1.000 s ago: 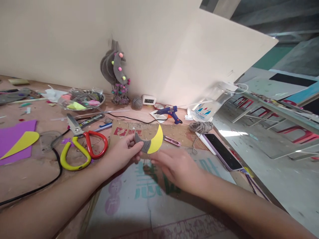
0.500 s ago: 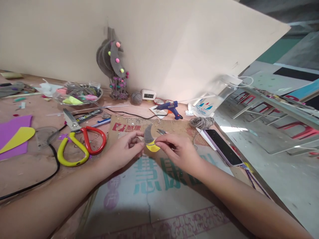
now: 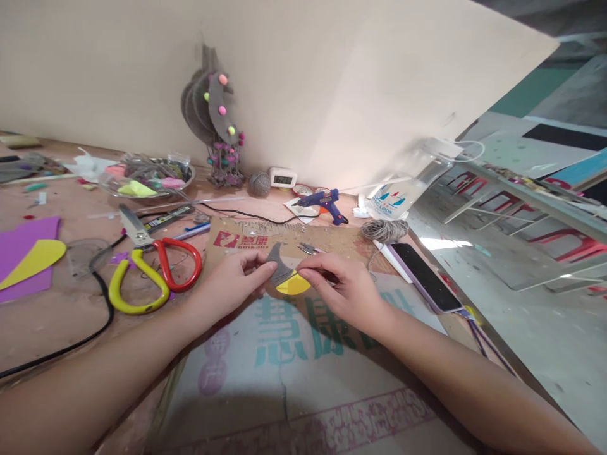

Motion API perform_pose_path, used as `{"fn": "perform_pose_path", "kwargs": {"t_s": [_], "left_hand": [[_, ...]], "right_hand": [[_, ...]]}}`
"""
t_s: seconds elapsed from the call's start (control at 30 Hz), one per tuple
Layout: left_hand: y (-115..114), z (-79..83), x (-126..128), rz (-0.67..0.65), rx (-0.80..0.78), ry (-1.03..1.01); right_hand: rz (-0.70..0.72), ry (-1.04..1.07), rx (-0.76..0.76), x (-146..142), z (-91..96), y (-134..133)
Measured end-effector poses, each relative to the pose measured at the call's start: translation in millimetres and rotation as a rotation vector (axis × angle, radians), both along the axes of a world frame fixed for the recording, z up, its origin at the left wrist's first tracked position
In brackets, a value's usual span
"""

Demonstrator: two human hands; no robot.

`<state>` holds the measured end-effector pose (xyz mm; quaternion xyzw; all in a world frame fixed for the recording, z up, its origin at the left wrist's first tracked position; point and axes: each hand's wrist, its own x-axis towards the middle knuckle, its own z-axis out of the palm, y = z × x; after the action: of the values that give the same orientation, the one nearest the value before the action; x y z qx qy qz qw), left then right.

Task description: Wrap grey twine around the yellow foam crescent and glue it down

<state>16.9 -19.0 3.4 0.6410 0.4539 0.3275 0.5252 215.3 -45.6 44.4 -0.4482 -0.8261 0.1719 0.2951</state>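
A small crescent-shaped piece (image 3: 286, 279), grey on one side and yellow foam on the other, is pinched between both hands just above a flattened printed cardboard sheet (image 3: 294, 373). My left hand (image 3: 232, 284) grips its left, grey end with thumb and fingers closed. My right hand (image 3: 339, 287) pinches its right end with thumb and forefinger. The grey part stands up; the yellow part faces down towards me.
Large scissors with red and yellow handles (image 3: 149, 268) lie to the left, beside a black cable (image 3: 95, 316) and purple and yellow foam sheets (image 3: 26, 256). A blue glue gun (image 3: 325, 203), twine ball (image 3: 384, 229), phone (image 3: 424, 275), small snips (image 3: 308, 248), a bowl of scraps (image 3: 147, 180) and a pom-pom cardboard ornament (image 3: 213, 126) stand behind.
My right hand came up from below and took hold of the crescent's right end. The crescent turned so its yellow part now lies low and the grey tip points up.
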Motion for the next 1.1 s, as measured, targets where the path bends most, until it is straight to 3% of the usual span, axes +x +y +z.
{"fn": "perform_pose_path", "kwargs": {"t_s": [0.43, 0.67, 0.9, 1.1], "left_hand": [[4, 2.8, -1, 0.086, -0.162, -0.216], [0, 2.9, 1, 0.077, -0.027, -0.394], [-9, 4.1, 2, -0.049, 0.1, -0.114], [-9, 2.5, 1, -0.041, 0.125, -0.096]], "right_hand": [[-0.069, -0.155, -0.044, 9, -10.8, 12], [-0.084, -0.034, -0.155, 12, -10.2, 19], [-0.046, 0.141, -0.296, 16, -15.6, 27], [-0.045, 0.117, -0.305, 16, -16.1, 26]]}}
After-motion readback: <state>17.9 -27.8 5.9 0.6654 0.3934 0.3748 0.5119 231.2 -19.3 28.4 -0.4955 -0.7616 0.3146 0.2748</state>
